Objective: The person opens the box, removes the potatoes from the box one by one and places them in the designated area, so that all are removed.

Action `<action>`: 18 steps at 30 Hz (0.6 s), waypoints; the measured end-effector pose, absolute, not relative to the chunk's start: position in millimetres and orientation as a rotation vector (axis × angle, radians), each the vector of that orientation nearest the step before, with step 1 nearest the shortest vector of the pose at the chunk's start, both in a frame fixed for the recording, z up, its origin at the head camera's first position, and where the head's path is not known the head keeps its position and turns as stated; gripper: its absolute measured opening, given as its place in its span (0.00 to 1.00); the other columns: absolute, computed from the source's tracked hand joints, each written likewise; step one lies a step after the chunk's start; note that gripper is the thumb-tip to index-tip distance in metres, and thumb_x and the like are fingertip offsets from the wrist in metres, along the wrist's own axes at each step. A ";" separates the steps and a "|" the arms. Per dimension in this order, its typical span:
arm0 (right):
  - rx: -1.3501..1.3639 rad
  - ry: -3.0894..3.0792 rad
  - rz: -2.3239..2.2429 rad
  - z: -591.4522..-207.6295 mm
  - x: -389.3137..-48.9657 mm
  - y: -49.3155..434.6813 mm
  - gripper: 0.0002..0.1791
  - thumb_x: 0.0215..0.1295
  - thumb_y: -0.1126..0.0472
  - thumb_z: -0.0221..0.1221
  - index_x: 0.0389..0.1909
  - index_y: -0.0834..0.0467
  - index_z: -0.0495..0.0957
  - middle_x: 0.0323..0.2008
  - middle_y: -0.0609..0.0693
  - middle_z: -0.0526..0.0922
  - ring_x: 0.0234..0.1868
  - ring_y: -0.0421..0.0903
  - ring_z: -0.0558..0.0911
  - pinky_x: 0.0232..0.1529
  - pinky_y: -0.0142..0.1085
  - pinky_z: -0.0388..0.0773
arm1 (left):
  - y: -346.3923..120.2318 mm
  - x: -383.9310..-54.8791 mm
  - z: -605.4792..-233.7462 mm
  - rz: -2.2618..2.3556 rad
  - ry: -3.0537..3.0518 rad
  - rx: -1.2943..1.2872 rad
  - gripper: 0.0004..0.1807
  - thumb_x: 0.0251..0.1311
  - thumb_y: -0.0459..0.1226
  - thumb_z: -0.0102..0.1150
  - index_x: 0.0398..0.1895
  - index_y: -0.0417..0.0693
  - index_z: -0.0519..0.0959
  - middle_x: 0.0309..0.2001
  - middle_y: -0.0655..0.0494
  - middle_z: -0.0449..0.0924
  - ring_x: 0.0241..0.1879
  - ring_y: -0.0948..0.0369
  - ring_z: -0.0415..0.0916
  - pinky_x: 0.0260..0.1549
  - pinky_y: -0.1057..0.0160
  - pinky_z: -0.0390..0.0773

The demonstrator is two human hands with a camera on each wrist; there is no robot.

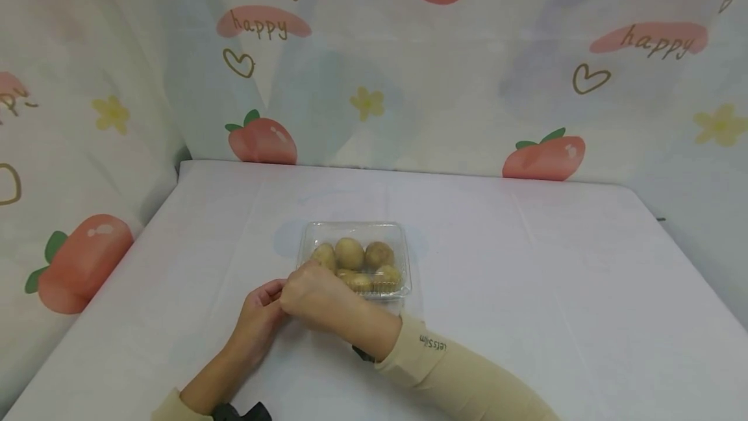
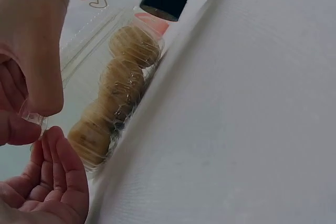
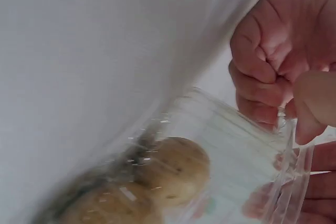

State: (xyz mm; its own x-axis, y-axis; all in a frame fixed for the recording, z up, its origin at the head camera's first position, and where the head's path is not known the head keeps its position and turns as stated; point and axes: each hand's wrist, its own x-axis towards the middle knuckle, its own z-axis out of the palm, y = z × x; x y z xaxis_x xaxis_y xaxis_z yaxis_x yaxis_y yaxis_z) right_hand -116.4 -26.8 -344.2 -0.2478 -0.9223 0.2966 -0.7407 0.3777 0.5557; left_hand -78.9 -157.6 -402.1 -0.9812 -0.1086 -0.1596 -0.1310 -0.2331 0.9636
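A clear plastic clamshell box point(image 1: 353, 229) sits on the white table with its lid down over several potatoes point(image 1: 349, 253). Both hands meet at the box's near left corner. My right hand point(image 1: 318, 294), its fingers curled in the right wrist view, pinches the plastic rim point(image 3: 294, 145) there. Beside it, my left hand point(image 1: 263, 314) holds the same edge between thumb and fingers; in the left wrist view that hand point(image 2: 47, 182) has its fingertips against the plastic. In the head view, the right hand hides the corner itself.
White cloth covers the table point(image 1: 526, 291). A patterned curtain point(image 1: 432, 83) with strawberries and hearts stands behind it and along the left side. Dark wrist camera mounts point(image 1: 242, 412) show by the forearms.
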 end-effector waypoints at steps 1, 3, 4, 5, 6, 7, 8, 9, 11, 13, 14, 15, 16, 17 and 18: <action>1.397 -2.049 -0.406 -345.6 -116.0 -26.4 0.06 0.52 0.60 0.58 0.19 0.48 0.80 0.18 0.42 0.77 0.21 0.37 0.74 0.23 0.29 0.72 | -157.9 -79.1 -402.2 2.436 1.933 -0.298 0.10 0.54 0.21 0.49 0.39 0.31 0.74 0.29 0.55 0.77 0.28 0.64 0.72 0.30 0.72 0.76; 1.332 -2.045 -0.396 -346.8 -114.3 -24.5 0.06 0.52 0.61 0.56 0.21 0.53 0.80 0.21 0.46 0.78 0.22 0.39 0.75 0.25 0.30 0.74 | -158.4 -79.4 -402.6 2.444 1.923 -0.284 0.10 0.54 0.22 0.49 0.39 0.32 0.74 0.29 0.55 0.76 0.29 0.64 0.72 0.30 0.71 0.76; 1.306 -2.046 -0.392 -347.6 -113.6 -23.4 0.06 0.53 0.61 0.55 0.24 0.56 0.81 0.23 0.49 0.80 0.24 0.41 0.76 0.26 0.30 0.76 | -158.5 -79.5 -402.6 2.450 1.918 -0.278 0.10 0.54 0.22 0.49 0.39 0.32 0.74 0.29 0.55 0.76 0.29 0.64 0.72 0.30 0.71 0.76; 1.287 -2.048 -0.386 -348.8 -113.3 -22.3 0.08 0.54 0.62 0.54 0.27 0.59 0.81 0.26 0.52 0.81 0.27 0.43 0.78 0.27 0.30 0.78 | -158.7 -79.8 -402.8 2.457 1.907 -0.281 0.09 0.54 0.22 0.49 0.38 0.33 0.74 0.29 0.55 0.76 0.29 0.65 0.72 0.30 0.71 0.75; 1.275 -2.053 -0.377 -349.3 -112.6 -21.0 0.09 0.55 0.62 0.54 0.30 0.61 0.81 0.28 0.54 0.82 0.29 0.45 0.80 0.28 0.30 0.79 | -158.8 -80.1 -403.0 2.461 1.905 -0.279 0.09 0.53 0.22 0.49 0.38 0.33 0.75 0.29 0.55 0.76 0.29 0.65 0.72 0.30 0.71 0.75; 1.280 -2.062 -0.370 -349.9 -112.3 -19.7 0.10 0.57 0.62 0.53 0.32 0.62 0.81 0.30 0.54 0.82 0.31 0.46 0.80 0.30 0.30 0.80 | -159.0 -80.3 -403.1 2.463 1.901 -0.279 0.09 0.53 0.22 0.49 0.38 0.33 0.74 0.29 0.55 0.76 0.29 0.65 0.72 0.30 0.71 0.75; 1.287 -2.066 -0.364 -350.0 -111.9 -18.3 0.11 0.58 0.61 0.53 0.34 0.63 0.80 0.32 0.55 0.82 0.34 0.47 0.81 0.32 0.31 0.80 | -159.4 -80.3 -403.2 2.461 1.902 -0.271 0.09 0.53 0.22 0.49 0.38 0.33 0.74 0.29 0.55 0.76 0.29 0.65 0.72 0.31 0.71 0.75; 1.297 -2.063 -0.367 -350.5 -111.9 -17.0 0.12 0.58 0.61 0.53 0.36 0.64 0.80 0.34 0.56 0.82 0.37 0.48 0.81 0.36 0.32 0.80 | -159.3 -80.5 -403.1 2.459 1.902 -0.275 0.09 0.53 0.22 0.49 0.38 0.33 0.74 0.29 0.55 0.76 0.29 0.65 0.72 0.31 0.71 0.76; 1.312 -2.065 -0.363 -351.0 -111.8 -14.8 0.13 0.60 0.61 0.53 0.40 0.64 0.80 0.37 0.57 0.82 0.41 0.49 0.81 0.42 0.33 0.79 | -159.8 -80.7 -403.2 2.454 1.903 -0.268 0.09 0.53 0.22 0.49 0.38 0.33 0.74 0.29 0.55 0.76 0.29 0.65 0.72 0.31 0.71 0.76; 1.325 -2.063 -0.367 -350.7 -111.8 -13.1 0.13 0.60 0.61 0.53 0.41 0.64 0.80 0.39 0.57 0.82 0.43 0.48 0.81 0.45 0.34 0.77 | -159.6 -80.8 -402.9 2.450 1.906 -0.264 0.09 0.53 0.22 0.49 0.37 0.33 0.74 0.29 0.55 0.76 0.29 0.65 0.73 0.31 0.71 0.76; 1.330 -2.059 -0.368 -350.4 -111.8 -12.4 0.13 0.61 0.61 0.53 0.41 0.64 0.80 0.39 0.57 0.82 0.43 0.48 0.80 0.46 0.34 0.77 | -159.7 -80.8 -403.0 2.446 1.909 -0.255 0.09 0.53 0.22 0.49 0.37 0.33 0.74 0.30 0.55 0.76 0.29 0.65 0.73 0.32 0.71 0.76; 1.335 -2.059 -0.372 -350.2 -111.8 -11.5 0.14 0.62 0.60 0.53 0.41 0.63 0.80 0.39 0.57 0.82 0.44 0.48 0.80 0.47 0.34 0.76 | -159.6 -80.8 -402.9 2.444 1.906 -0.251 0.08 0.54 0.22 0.49 0.37 0.33 0.74 0.30 0.55 0.76 0.29 0.65 0.73 0.32 0.71 0.76; 1.343 -2.061 -0.372 -350.1 -111.9 -10.6 0.14 0.62 0.59 0.53 0.42 0.63 0.80 0.40 0.57 0.82 0.44 0.48 0.80 0.48 0.34 0.76 | -159.8 -80.8 -403.1 2.443 1.904 -0.240 0.08 0.54 0.22 0.49 0.37 0.33 0.74 0.30 0.54 0.76 0.29 0.65 0.73 0.32 0.70 0.77; 1.344 -2.062 -0.371 -349.6 -111.8 -9.4 0.14 0.62 0.58 0.53 0.42 0.63 0.80 0.41 0.56 0.82 0.45 0.48 0.80 0.47 0.34 0.76 | -160.0 -80.7 -403.2 2.440 1.904 -0.226 0.08 0.54 0.22 0.49 0.37 0.33 0.74 0.30 0.54 0.77 0.30 0.64 0.74 0.32 0.70 0.77; 1.345 -2.066 -0.364 -349.4 -112.1 -8.2 0.14 0.62 0.57 0.54 0.42 0.62 0.80 0.41 0.56 0.82 0.45 0.47 0.80 0.46 0.33 0.76 | -160.0 -80.6 -403.2 2.441 1.898 -0.224 0.07 0.55 0.23 0.50 0.37 0.33 0.74 0.30 0.54 0.77 0.29 0.64 0.74 0.32 0.70 0.77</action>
State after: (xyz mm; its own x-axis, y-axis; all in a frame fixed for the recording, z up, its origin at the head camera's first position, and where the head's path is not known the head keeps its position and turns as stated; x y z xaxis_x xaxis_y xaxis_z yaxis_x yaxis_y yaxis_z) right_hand -112.1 -8.2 -349.4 -0.2728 -0.8923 0.3598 -0.7156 0.4381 0.5440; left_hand -80.6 -160.0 -403.2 -0.9887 -0.0555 -0.1392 -0.1213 -0.2496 0.9607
